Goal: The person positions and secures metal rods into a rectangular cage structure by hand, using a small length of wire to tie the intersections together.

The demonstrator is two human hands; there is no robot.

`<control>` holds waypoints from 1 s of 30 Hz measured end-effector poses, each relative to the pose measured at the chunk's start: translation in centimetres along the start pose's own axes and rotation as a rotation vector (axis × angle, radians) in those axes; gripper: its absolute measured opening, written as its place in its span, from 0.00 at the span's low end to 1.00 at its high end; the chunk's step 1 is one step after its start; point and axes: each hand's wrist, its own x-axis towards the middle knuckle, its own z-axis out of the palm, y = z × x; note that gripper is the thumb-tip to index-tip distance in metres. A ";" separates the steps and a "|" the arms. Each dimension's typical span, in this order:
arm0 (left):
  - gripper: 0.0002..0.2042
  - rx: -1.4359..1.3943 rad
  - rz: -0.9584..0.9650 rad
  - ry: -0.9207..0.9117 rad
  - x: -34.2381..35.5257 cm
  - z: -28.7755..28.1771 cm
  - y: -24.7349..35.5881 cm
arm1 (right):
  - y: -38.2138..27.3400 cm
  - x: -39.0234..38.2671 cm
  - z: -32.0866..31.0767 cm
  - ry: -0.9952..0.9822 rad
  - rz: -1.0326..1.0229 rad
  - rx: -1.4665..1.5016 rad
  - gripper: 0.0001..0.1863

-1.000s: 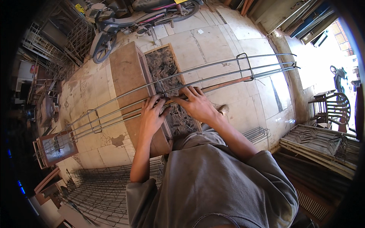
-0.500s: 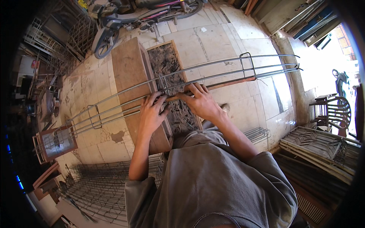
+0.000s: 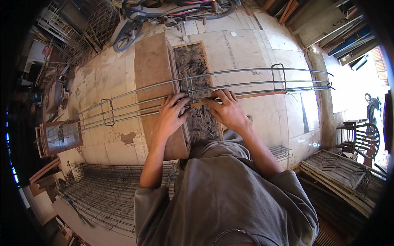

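Note:
A long cage of steel bars [image 3: 246,84] with rectangular stirrups lies across a brown wooden bench [image 3: 154,65]. My left hand [image 3: 170,117] grips the near bars at the cage's middle. My right hand [image 3: 227,110] is closed on the same bars just to the right, beside a thin rusty wooden slat [image 3: 262,94] running along the cage. One upright stirrup [image 3: 186,84] stands just beyond my fingers. What my fingertips pinch is hidden.
A wooden tray of dark debris [image 3: 197,74] sits on the bench. A finished bar cage [image 3: 106,192] lies on the floor at lower left. A motorbike [image 3: 164,14] stands at the top. Wooden chairs [image 3: 363,139] and stacked panels [image 3: 344,180] are at right.
Both hands have shifted slightly along the bars and settled closer together at the middle stirrup; the view has tilted a little.

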 end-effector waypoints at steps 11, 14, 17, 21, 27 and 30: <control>0.17 0.049 0.017 0.036 0.1 -0.1 0.4 | 0.1 0.0 -0.1 0.033 -0.018 0.012 0.20; 0.17 0.048 0.034 0.039 0.1 -0.2 0.3 | 0.3 -0.2 0.0 0.021 -0.028 -0.006 0.21; 0.16 0.038 0.039 0.053 0.2 -0.4 0.7 | 0.3 -0.1 -0.1 0.027 -0.034 -0.008 0.21; 0.16 0.045 0.022 0.063 -0.1 0.0 0.6 | 0.3 -0.1 0.2 0.036 -0.045 -0.028 0.20; 0.19 0.051 -0.012 -0.043 -0.2 -0.1 0.4 | 0.1 -0.1 0.3 0.069 -0.020 -0.043 0.21; 0.20 0.070 -0.027 -0.048 -0.3 -0.4 0.7 | -0.3 -0.1 -0.3 0.081 -0.010 -0.074 0.20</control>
